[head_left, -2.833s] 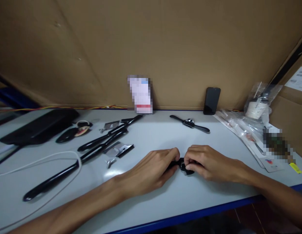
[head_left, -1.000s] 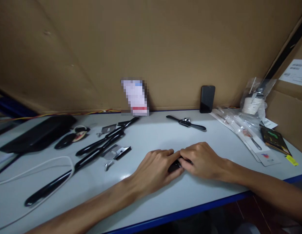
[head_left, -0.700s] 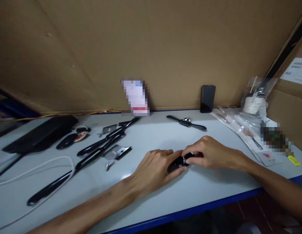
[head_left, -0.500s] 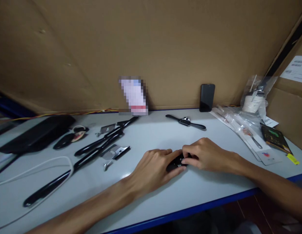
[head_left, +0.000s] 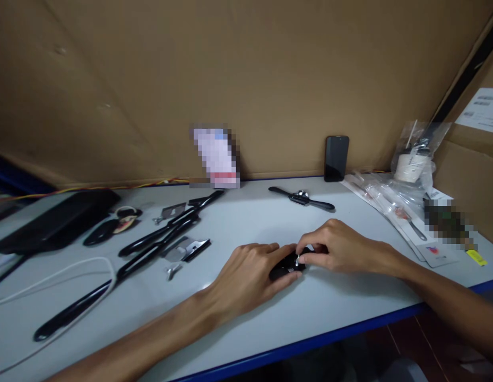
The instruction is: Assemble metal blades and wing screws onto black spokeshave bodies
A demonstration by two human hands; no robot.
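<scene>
While the left hand (head_left: 250,276) is clamping a small black tool (head_left: 285,263), the right hand (head_left: 342,248) is pinching its silver fitting (head_left: 297,259); the cardboard box's white label (head_left: 479,109) is showing nothing legible.

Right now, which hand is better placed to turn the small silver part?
Probably the right hand: its fingertips pinch the silver part, while the left hand holds the black piece down.

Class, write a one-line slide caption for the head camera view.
On a white table, the left hand holds a small black tool while the right hand pinches its silver fitting.
</scene>
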